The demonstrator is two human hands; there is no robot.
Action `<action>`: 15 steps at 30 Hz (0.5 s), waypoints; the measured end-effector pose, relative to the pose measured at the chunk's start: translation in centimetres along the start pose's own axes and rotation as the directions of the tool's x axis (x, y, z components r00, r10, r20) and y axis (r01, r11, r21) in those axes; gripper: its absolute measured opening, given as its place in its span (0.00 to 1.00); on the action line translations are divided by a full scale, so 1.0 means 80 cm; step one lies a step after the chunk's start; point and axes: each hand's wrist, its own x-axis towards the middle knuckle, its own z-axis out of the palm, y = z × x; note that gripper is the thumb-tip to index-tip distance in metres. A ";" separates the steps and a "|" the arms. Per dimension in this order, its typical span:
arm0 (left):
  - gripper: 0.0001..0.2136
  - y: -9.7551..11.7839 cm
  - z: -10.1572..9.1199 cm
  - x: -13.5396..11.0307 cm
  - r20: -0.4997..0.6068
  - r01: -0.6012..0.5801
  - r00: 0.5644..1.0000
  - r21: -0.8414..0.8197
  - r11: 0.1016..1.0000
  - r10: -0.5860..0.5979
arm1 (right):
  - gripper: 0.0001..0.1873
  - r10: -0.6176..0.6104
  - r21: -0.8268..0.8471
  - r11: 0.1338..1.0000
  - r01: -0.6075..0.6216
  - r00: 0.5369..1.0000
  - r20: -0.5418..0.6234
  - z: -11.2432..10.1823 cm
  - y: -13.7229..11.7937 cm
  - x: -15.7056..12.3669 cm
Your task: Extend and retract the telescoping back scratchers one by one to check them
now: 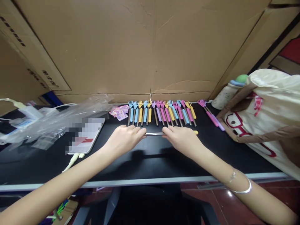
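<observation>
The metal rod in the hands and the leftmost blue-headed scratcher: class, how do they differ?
The metal rod runs crosswise; the leftmost scratcher runs front to back. The left hand and right hand grip the rod; the scratcher lies on the table. The rod seems to end in yellow; the scratcher's head is blue. Both show metal.

The metal rod at the middle is silver, its right end yellow. In the far row, the claw-headed sticks mix sky blue, yellow, lilac and hot pink on grey metal shafts; the pair to their right is pink and lilac. Small cards at far left are patterned pink and purple. The tabletop is black, edged in silver-grey. On the right, the cream bag has brown straps and red glasses-like outlines. Brown cardboard stands behind, black lettering at left.
</observation>
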 end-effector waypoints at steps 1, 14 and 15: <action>0.08 0.001 0.000 -0.001 0.007 0.004 1.000 -0.010 1.000 -0.004 | 0.12 0.002 -0.002 1.000 -0.002 1.000 0.003 -0.002 -0.002 0.000; 0.14 -0.101 0.001 -0.072 0.019 0.024 0.999 0.169 0.985 -0.027 | 0.17 0.036 -0.127 0.991 -0.036 0.999 -0.007 0.022 0.108 -0.063; 0.13 -0.121 -0.001 -0.090 0.042 0.037 0.998 0.203 0.978 -0.046 | 0.17 0.083 -0.150 0.986 -0.078 0.996 0.029 0.022 0.129 -0.079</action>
